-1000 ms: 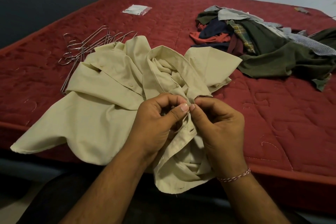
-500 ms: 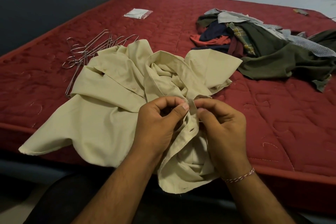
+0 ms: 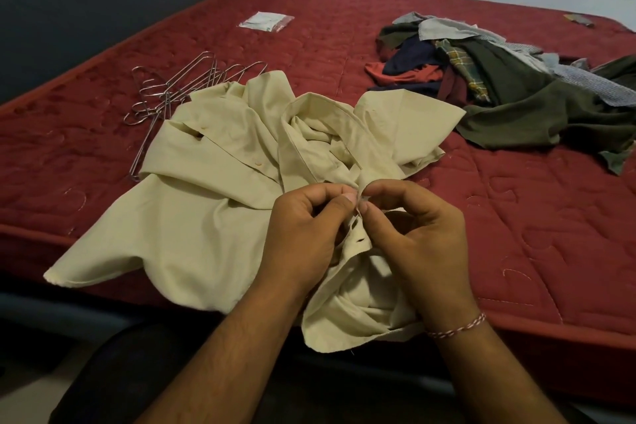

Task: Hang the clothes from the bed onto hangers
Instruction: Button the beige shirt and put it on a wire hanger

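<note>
A cream button-up shirt (image 3: 206, 210) lies crumpled on the near edge of the red mattress (image 3: 516, 224), partly hanging over it. My left hand (image 3: 306, 237) and my right hand (image 3: 416, 237) meet over its front strip with buttonholes, each pinching the fabric between thumb and fingertips. A bundle of metal wire hangers (image 3: 172, 93) lies just beyond the shirt on the left, partly under it. A heap of mixed clothes (image 3: 499, 72), dark green, navy, red and plaid, sits at the back right.
A small clear plastic packet (image 3: 266, 21) lies far back on the mattress. A grey-blue headboard (image 3: 103, 10) runs along the left. A white wall with a socket stands behind the bed. My dark-clothed lap is below the mattress edge.
Both hands keep pinching the same spot on the shirt's front strip, with only small finger shifts. The view has tilted slightly, so everything sits a little lower in frame.
</note>
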